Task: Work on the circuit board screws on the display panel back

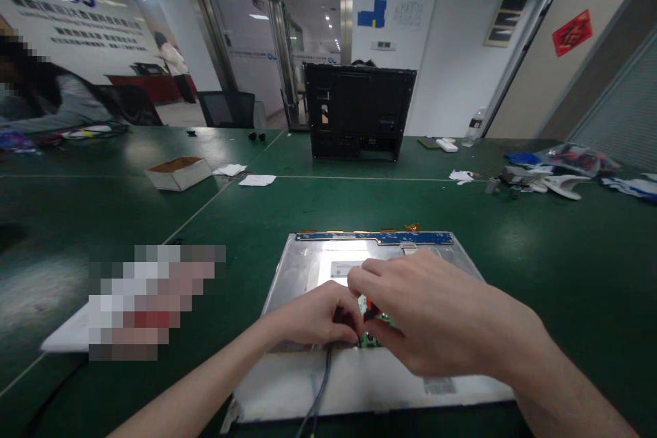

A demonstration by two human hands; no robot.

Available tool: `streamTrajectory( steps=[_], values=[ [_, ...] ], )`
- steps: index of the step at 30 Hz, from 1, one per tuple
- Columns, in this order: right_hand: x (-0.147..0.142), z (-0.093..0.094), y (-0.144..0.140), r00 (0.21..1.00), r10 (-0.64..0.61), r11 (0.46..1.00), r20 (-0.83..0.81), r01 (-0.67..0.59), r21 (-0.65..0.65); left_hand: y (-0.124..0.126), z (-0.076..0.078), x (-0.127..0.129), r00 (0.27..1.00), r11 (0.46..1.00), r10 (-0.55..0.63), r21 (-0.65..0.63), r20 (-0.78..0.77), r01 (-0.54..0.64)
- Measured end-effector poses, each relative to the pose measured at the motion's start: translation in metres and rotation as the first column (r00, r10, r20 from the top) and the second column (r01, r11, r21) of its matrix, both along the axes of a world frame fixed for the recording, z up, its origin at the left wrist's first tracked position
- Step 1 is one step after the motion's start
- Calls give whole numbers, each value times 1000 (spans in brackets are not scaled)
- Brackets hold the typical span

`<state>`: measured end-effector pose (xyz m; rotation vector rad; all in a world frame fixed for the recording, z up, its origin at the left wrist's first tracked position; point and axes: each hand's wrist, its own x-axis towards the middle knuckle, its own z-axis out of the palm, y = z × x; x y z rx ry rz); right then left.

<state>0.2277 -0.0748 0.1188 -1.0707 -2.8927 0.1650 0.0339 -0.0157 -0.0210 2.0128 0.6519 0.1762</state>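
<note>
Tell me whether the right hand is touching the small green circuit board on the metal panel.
Touching. The head view shows the right hand with its fingertips closed on the green circuit board, no gap visible; the left hand presses beside it.

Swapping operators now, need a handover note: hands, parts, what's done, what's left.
Left hand pinches the dark cable at the small green board. Right hand grips the same board from above. Board sits on the metal-backed panel, lying flat on the green table. Blue strip board runs along the panel's far edge. Black monitor housing stands behind. Cable seating is hidden by the fingers; check it.
</note>
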Motion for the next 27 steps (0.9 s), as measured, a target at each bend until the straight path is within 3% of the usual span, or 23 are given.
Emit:
streamTrajectory(
  steps=[9, 14, 21, 27],
  values=[
    [-1, 1, 0, 1000, 3, 1000, -9, -3, -11, 1, 3, 1, 1000, 999, -10, 47, 8, 9],
    [-2, -1, 1, 999, -38, 999, -2, 38, 12, 3, 1, 1, 998, 999, -51, 5, 45, 51],
    [2, 1, -1, 1000, 21, 1000, -4, -21, -5, 2, 2, 0, 999, 999, -43, 27, 32, 42],
    [1, 1, -1, 1000, 1, 1000, 8, -1, -8, 1, 5, 2, 999, 999, -26, 27, 24, 25]
  ],
)
